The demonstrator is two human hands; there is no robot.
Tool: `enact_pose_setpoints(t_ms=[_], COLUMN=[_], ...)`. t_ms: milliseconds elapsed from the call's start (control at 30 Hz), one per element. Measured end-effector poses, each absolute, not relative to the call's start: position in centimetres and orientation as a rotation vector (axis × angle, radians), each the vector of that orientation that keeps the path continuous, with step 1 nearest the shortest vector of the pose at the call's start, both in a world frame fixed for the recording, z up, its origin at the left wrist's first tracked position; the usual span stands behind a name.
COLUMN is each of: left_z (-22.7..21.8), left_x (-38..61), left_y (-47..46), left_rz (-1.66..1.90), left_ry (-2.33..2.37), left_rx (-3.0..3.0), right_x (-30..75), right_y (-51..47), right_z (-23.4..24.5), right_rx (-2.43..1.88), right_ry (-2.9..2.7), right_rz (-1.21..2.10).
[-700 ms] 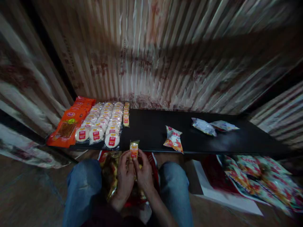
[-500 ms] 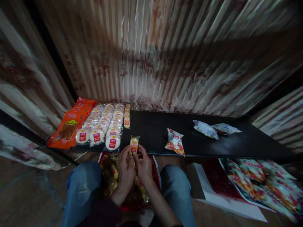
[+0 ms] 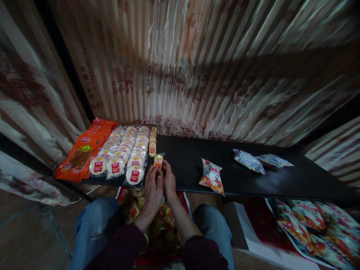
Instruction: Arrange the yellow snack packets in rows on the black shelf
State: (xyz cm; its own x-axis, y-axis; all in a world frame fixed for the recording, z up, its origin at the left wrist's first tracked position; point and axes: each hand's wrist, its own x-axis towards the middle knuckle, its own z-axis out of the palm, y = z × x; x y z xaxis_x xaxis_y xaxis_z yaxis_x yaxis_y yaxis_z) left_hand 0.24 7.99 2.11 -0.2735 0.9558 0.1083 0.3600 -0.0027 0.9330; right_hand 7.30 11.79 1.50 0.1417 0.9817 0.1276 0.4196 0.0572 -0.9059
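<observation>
Left hand and right hand: both grasping one small packet by its lower end, fingers covering part of it; packet over the front of the black shelf, contact with the surface cannot be told.

Around, clock-face from the hands:
- Eleven o'clock, just beyond: row of matching yellow packets, overlapping.
- Ten o'clock: three columns of round crackers, pale discs in clear, crinkled film, close against that row.
- Between nine and ten: orange bags, flat, overlapping, clear window onto thin brown sticks.
- Three o'clock: puffed bag, white and orange; farther out, two silvery packets.
- Four o'clock: open carton, pale flap, plump printed bags beside it.
- Six o'clock: red-edged sack of shiny packets, partly behind the forearms.
- Twelve o'clock: striped sheeting, pleated.

Labels: red panels with white characters on crackers; pink oval logo on orange bags; red characters on puffed bag. Too small to read surely.
</observation>
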Motion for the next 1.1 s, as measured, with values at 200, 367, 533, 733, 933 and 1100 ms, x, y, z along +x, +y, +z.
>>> enact_pose_setpoints(t_ms=[200,367,533,733,933,1100], left_z=[1.9,1.3,0.3,-0.1,-0.2,-0.4], left_x=[0.2,0.2,0.4,0.3,0.4,0.4], left_y=[9.4,10.2,10.8,11.3,11.5,11.6], left_rz=[1.249,1.276,1.307,1.341,1.346,1.349], left_ry=[1.69,1.698,1.702,1.672,1.679,1.664], left_rx=[1.323,1.321,1.381,1.415,1.432,1.437], right_x=[6.9,6.8,6.7,6.4,6.2,6.3], right_y=[13.5,14.9,16.2,16.9,17.2,17.0], right_z=[0.8,-0.4,-2.0,-2.4,-1.7,-1.4], right_rx=[-1.54,-1.528,-1.507,-1.5,-1.535,-1.534], right_ry=[-1.448,-1.499,-1.541,-1.584,-1.66,-1.666], right_rz=[0.756,0.746,0.708,0.608,0.563,0.566])
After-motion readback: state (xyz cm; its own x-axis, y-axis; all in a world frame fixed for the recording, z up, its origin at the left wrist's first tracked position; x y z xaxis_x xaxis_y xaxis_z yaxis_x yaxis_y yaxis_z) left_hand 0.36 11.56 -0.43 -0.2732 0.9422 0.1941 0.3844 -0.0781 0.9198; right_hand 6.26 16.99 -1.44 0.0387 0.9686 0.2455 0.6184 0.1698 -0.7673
